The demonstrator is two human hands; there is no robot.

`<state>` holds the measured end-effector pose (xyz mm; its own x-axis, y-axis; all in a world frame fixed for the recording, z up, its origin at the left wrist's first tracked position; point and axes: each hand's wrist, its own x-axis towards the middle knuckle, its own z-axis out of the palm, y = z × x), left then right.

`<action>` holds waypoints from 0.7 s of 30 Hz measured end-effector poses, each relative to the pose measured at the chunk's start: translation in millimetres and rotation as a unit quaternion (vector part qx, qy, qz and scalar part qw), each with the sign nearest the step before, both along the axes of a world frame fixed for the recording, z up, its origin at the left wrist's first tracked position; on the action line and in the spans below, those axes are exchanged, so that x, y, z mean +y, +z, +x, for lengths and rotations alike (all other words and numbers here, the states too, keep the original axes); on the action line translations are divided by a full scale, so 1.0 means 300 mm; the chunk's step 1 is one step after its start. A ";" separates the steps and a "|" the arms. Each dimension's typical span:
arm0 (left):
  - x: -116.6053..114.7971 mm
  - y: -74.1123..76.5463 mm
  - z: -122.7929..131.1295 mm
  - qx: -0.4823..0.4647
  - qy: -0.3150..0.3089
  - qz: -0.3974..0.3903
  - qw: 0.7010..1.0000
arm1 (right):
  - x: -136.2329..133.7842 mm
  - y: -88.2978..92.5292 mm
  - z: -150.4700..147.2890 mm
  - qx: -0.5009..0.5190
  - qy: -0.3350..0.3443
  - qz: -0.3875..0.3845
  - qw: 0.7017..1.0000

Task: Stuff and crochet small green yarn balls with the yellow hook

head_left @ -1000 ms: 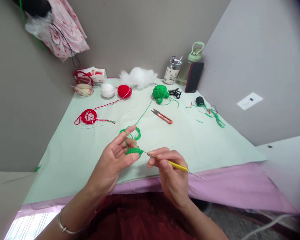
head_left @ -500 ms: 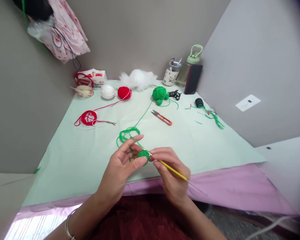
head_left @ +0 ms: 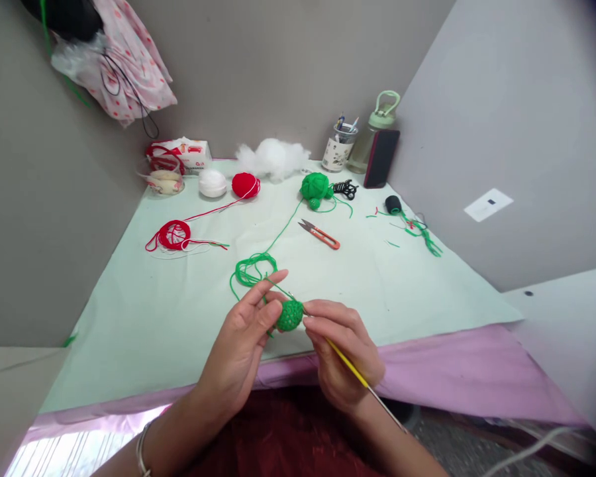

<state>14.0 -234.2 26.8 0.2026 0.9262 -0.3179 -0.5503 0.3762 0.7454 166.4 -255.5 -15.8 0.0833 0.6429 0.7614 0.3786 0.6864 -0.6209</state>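
Note:
Between the thumb and fingers of my left hand (head_left: 251, 331) is a small rounded green crochet piece (head_left: 291, 315). Green working yarn (head_left: 281, 286) runs over my raised left index finger. My right hand (head_left: 345, 344) grips a crochet hook (head_left: 347, 363) with a yellow handle, its thin metal shaft slanting down to the right. The hook's tip is at the piece's upper right edge, partly hidden by my right fingers. Just beyond my left hand lies a loose coil of green yarn (head_left: 251, 270), with a strand leading back to a green yarn ball (head_left: 314, 186).
Orange-handled thread snips (head_left: 320, 235) lie past my hands. Farther back are a red yarn ball (head_left: 246, 185), a white yarn ball (head_left: 212, 183), white stuffing (head_left: 274, 159), a pen cup (head_left: 338, 151), a bottle (head_left: 375, 136) and a phone (head_left: 382, 159). Red yarn (head_left: 175, 235) is coiled at left.
The green crochet piece has been turned so more of its stitched side shows. My left thumb has moved up, and the yellow-handled hook is tilted more steeply.

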 end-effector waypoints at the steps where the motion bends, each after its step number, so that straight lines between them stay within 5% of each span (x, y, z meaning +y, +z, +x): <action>1: 0.004 0.005 -0.005 -0.005 -0.006 -0.002 1.000 | 0.001 -0.002 0.005 0.003 0.005 0.002 1.000; 8: 0.012 0.018 -0.009 -0.006 -0.030 0.003 1.000 | -0.009 -0.009 0.008 0.028 0.026 -0.030 0.999; 14: 0.003 -0.010 0.010 0.048 0.039 0.059 0.996 | 0.008 0.043 -0.020 0.122 0.074 -0.157 0.977; 21: 0.008 -0.013 -0.022 0.169 0.102 0.159 0.967 | 0.036 0.036 -0.015 0.191 0.099 -0.213 0.953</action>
